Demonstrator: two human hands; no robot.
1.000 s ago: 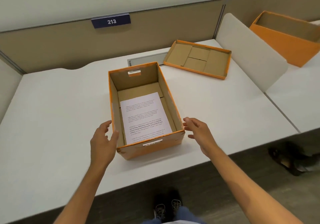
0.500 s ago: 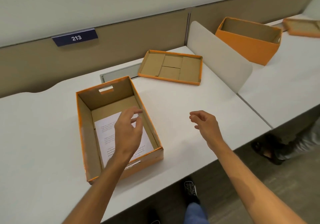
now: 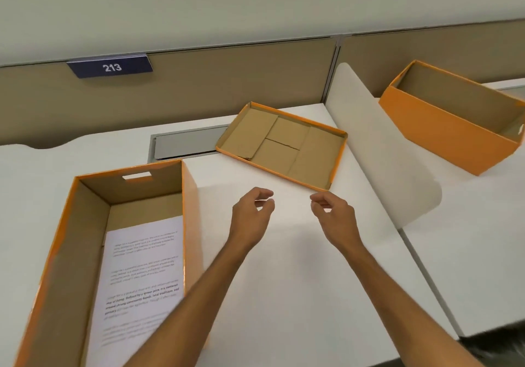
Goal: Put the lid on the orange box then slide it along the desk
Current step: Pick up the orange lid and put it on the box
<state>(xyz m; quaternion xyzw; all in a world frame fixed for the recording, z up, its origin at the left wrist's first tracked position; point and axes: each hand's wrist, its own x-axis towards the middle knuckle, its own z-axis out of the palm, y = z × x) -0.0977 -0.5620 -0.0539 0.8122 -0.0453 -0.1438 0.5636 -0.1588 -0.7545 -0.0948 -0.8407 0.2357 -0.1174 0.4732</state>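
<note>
An open orange box (image 3: 65, 241) stands at the lower left of the white desk (image 3: 298, 267), with a printed sheet (image 3: 142, 275) lying flat inside it. Its orange lid (image 3: 284, 145) lies upside down farther back and to the right, brown inside facing up. My left hand (image 3: 250, 213) and my right hand (image 3: 335, 216) hover side by side over the bare desk just in front of the lid's near edge. Both hands are empty, fingers curled loosely and apart, touching neither lid nor box.
A white curved divider panel (image 3: 377, 150) rises right of the lid. Beyond it a second open orange box (image 3: 443, 133) sits on the neighbouring desk. A grey cable tray (image 3: 184, 145) lies behind the box. A tan partition with a "213" sign (image 3: 110, 66) closes the back.
Both hands have left the sides of the box and reached forward and right, toward the lid. The view has swung closer, so the box now sits at the lower left.
</note>
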